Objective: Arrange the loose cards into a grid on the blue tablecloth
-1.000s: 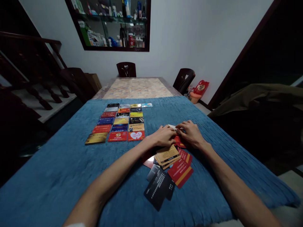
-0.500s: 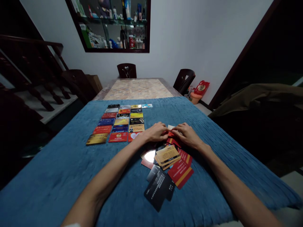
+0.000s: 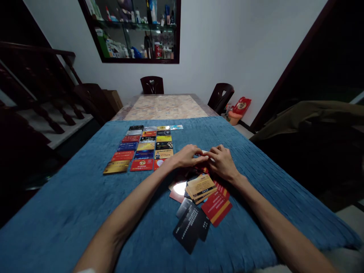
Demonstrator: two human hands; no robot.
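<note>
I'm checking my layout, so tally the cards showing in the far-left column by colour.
Black card: 1
Silver card: 1
Red cards: 2
Blue card: 1
Gold card: 1
Total: 6

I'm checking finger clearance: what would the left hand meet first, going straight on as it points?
The left hand would likely meet the right hand, or the pale card between them; depth is unclear.
</note>
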